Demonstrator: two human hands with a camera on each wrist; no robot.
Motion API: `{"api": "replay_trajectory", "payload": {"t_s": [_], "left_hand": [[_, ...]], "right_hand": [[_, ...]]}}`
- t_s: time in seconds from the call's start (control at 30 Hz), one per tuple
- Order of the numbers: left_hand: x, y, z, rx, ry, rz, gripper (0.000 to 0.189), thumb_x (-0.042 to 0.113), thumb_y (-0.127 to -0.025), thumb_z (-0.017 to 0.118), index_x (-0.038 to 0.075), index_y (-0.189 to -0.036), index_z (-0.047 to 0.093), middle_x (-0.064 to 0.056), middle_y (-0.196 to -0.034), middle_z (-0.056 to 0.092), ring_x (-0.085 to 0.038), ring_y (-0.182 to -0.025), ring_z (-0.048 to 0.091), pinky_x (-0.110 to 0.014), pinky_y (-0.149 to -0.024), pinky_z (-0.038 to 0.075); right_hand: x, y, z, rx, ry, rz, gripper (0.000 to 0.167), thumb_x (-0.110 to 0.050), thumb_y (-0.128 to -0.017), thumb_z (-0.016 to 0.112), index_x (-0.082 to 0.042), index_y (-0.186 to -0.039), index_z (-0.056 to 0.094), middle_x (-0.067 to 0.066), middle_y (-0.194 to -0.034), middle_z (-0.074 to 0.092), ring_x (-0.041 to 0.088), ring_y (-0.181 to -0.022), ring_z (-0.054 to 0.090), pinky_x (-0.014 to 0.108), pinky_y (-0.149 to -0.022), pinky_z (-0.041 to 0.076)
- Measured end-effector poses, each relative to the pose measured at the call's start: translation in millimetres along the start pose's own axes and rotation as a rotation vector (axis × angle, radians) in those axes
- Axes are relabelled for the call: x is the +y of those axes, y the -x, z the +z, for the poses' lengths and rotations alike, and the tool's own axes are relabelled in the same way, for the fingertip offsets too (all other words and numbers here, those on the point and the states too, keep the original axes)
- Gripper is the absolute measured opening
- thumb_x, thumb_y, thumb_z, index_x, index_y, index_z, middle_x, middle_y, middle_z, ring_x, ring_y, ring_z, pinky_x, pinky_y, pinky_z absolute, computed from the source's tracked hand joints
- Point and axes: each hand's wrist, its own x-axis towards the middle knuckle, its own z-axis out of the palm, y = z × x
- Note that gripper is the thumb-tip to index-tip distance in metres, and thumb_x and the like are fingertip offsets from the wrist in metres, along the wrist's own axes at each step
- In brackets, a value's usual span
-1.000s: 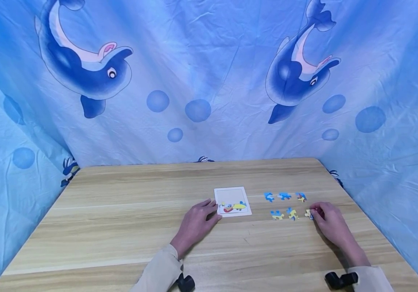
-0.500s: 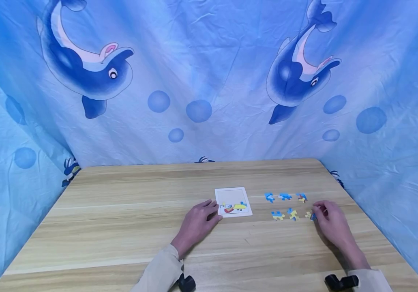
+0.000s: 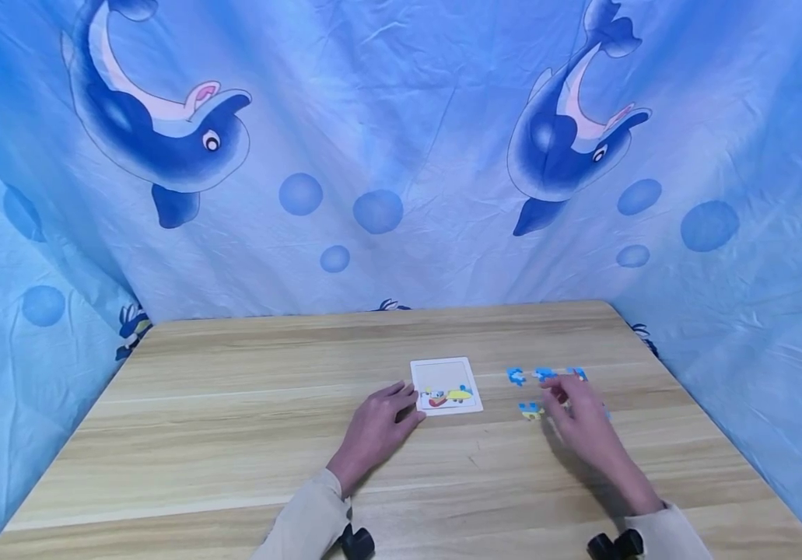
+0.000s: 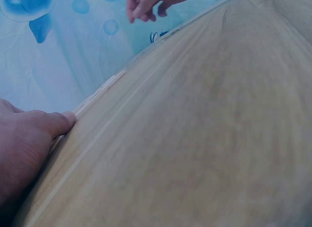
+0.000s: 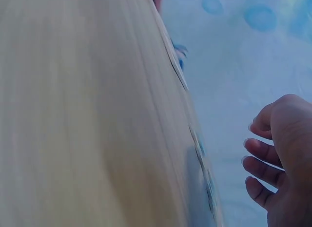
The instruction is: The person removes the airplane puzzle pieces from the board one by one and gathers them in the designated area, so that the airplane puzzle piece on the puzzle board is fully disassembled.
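And here's the left hand (image 3: 376, 424), palm down on the wooden table (image 3: 232, 435), relaxed fingers and thumb reaching the left edge of a white puzzle tray (image 3: 443, 376) — touching it, not wrapped round anything. The tray lies flat near the middle of the tabletop, its lower part filled with a yellow and red picture (image 3: 451, 397), its upper part bare.

Over to the right hand (image 3: 583, 420): it hovers above the loose pieces, fingers loosely bent with gaps between them, nothing visible in its grasp, and the right wrist view shows it raised off the wood. Below and around it, the pieces! A blue and white one (image 3: 516, 376) sits at the left of the far row, a blue one (image 3: 544, 374) beside it just past the fingertips, and a partly hidden one (image 3: 578, 373) at the right. Nearer the person, a blue and yellow piece (image 3: 530, 412) lies left of the fingers, while a sliver of another piece (image 3: 607, 412) peeks out on the far side of the hand.

Light sleeves (image 3: 306, 517) cover both forearms, a black device (image 3: 357, 542) at each wrist — and behind it all hangs a blue cloth (image 3: 372, 117) printed with dolphins (image 3: 162, 124).
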Motion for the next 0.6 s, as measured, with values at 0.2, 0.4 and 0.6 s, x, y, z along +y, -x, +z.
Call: {"api": "replay_trajectory", "payload": {"t_s": [0.2, 0.4, 0.6], "left_hand": [[-0.1, 0.1, -0.6, -0.009, -0.008, -0.008, 0.039, 0.031, -0.094, 0.079, 0.005, -0.124, 0.076, -0.01, -0.13, 0.07, -0.034, -0.126, 0.063, -0.049, -0.104, 0.052], [0.4, -0.3, -1.4, -0.022, -0.01, -0.013, 0.041, 0.033, -0.094, 0.078, 0.006, -0.125, 0.075, -0.01, -0.131, 0.069, -0.033, -0.126, 0.062, -0.049, -0.104, 0.052], [0.3, 0.2, -2.3, -0.012, -0.014, -0.001, 0.041, 0.031, -0.094, 0.078, 0.004, -0.124, 0.075, -0.012, -0.13, 0.069, -0.034, -0.125, 0.063, -0.05, -0.102, 0.053]], "right_hand": [[-25, -11.7, 27, -0.111, -0.066, 0.015, 0.015, 0.0, -0.097, 0.067, -0.001, -0.112, 0.068, -0.002, -0.093, 0.061, 0.014, -0.087, 0.056, 0.03, -0.073, 0.053], [-43, -20.6, 51, -0.181, -0.11, 0.029, 0.016, 0.0, -0.096, 0.069, -0.002, -0.111, 0.068, -0.004, -0.094, 0.061, 0.013, -0.088, 0.057, 0.031, -0.076, 0.054], [-54, -28.5, 73, -0.227, -0.141, -0.008, 0.018, -0.001, -0.094, 0.072, -0.003, -0.111, 0.068, -0.005, -0.091, 0.058, 0.014, -0.087, 0.055, 0.03, -0.075, 0.053]]}}
